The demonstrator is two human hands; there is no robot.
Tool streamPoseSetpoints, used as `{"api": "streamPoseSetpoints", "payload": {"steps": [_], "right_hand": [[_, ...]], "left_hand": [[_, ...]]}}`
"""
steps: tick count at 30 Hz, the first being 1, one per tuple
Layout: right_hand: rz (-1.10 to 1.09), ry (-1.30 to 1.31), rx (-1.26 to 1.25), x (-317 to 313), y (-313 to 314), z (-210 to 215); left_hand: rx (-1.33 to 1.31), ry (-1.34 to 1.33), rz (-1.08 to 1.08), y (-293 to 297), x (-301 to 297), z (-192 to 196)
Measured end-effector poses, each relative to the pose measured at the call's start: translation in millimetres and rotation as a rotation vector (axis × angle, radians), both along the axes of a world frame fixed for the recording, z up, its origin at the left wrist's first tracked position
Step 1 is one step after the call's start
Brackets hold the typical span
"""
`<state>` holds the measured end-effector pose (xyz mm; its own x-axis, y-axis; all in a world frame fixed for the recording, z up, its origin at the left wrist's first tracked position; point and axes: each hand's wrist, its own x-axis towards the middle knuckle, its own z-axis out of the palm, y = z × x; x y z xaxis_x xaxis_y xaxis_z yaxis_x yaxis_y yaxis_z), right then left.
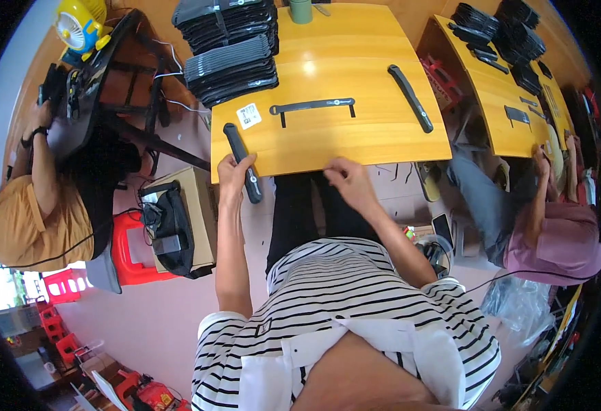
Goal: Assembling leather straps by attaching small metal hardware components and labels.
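My left hand (234, 171) grips a long black bar-shaped handle part (242, 162) at the near left corner of the wooden table (355, 68). My right hand (345, 179) rests at the table's near edge with its fingers pinched together; what it holds is too small to tell. A thin black strip with two short legs (312, 106) lies flat in the middle of the table. Another long black bar (410, 97) lies slanted to the right. A small white label (248, 115) sits near the left bar.
Stacks of black flat parts (228, 48) fill the table's far left. A green cup (301, 10) stands at the far edge. A cardboard box with a black bag (177, 222) and a red stool (130, 250) stand at my left. Other people sit left and right; a second table (513, 89) holds more black parts.
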<state>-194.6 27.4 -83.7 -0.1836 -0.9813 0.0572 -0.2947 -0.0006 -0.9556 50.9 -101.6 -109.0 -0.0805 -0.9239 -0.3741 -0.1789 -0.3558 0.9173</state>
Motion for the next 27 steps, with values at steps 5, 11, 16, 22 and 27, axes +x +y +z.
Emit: {"api": "streamPoseSetpoints", "payload": {"steps": [5,11,16,22,27], "right_hand": [[0.176,-0.341,0.153,54.2,2.6,30.8],[0.206,-0.733,0.239,53.8,-4.2,39.9],[0.205,-0.777,0.259,43.7,-9.6,62.2],[0.224,-0.371,0.111,39.5,-0.4,82.0],[0.295,-0.217,-0.050,54.1,1.9,90.3]], "left_hand": [[-0.173,0.277,0.163,48.9,-41.2,30.6],[-0.064,0.645,0.038,67.2,-63.7,58.2],[0.016,0.827,-0.038,74.6,-54.8,71.6],[-0.157,0.814,0.111,72.7,-37.0,97.3],[-0.250,0.750,0.149,78.5,-34.6,107.2]]}}
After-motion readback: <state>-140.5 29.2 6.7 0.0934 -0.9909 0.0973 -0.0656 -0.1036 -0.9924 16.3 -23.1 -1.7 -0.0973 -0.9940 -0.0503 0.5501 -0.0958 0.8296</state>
